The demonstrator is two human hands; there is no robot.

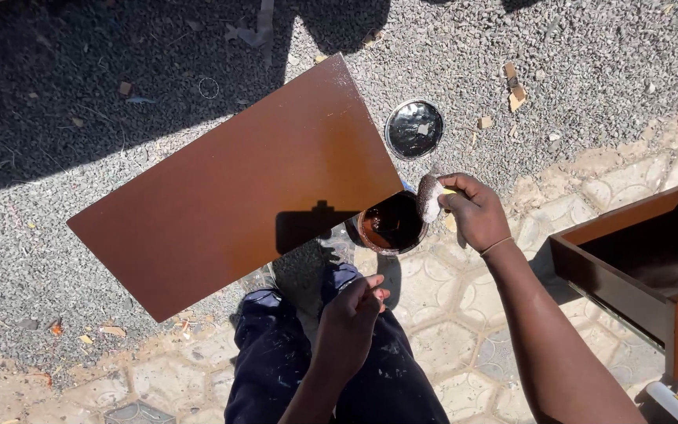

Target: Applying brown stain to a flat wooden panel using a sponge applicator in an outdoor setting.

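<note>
A brown stained rectangular board lies tilted above the gravel, its lower right corner near my knees. My left hand is at that lower edge and seems to hold the board up from beneath. My right hand grips a stained sponge pad just right of an open tin of dark brown stain. The tin's round lid lies on the gravel behind it.
A dark brown wooden drawer box stands on the paving at the right. Wood chips are scattered on the gravel. My dark, paint-flecked trousers fill the bottom centre. A white tube end shows at bottom right.
</note>
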